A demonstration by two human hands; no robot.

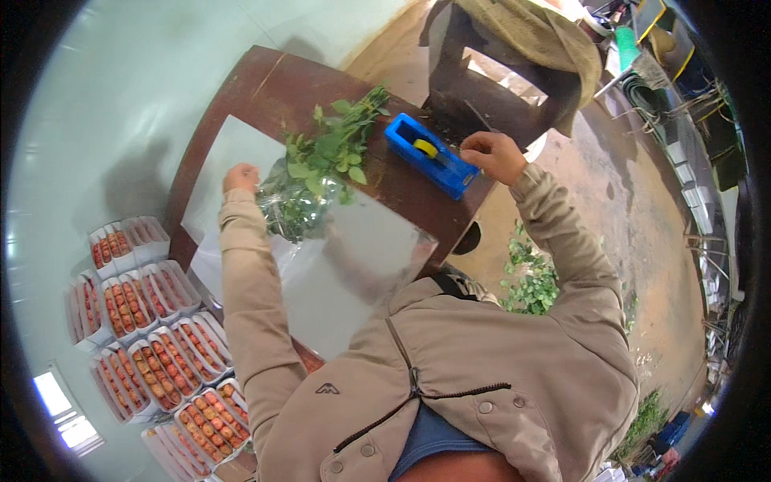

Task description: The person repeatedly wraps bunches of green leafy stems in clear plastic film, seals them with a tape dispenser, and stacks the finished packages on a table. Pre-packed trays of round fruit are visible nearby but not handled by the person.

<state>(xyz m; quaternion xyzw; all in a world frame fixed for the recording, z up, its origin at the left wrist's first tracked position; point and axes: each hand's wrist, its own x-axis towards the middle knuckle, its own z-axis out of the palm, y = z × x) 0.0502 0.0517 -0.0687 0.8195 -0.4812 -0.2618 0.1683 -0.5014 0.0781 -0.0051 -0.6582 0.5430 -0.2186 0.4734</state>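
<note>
A bunch of leafy green stems [325, 150] lies on the brown table, its lower part inside clear plastic wrap [301, 211]. My left hand [242, 178] is beside the wrap's left edge, fingers curled; whether it pinches the plastic cannot be told. Under the bunch, a pale sheet [343, 271] covers much of the table. To the right of the stems stands a blue tape dispenser [430, 155] with a yellow-cored roll of tape. My right hand [494, 158] is at the dispenser's right end, thumb and fingertips close together near the tape's end; what is between them is too small to make out.
Several white boxes of reddish-orange round blooms [174, 361] stand at the lower left. A dark box-like stand draped with brown cloth [512, 66] is beyond the table [289, 84]. More leafy stems [533, 277] are low down beside my right arm. A pale wall rises at left.
</note>
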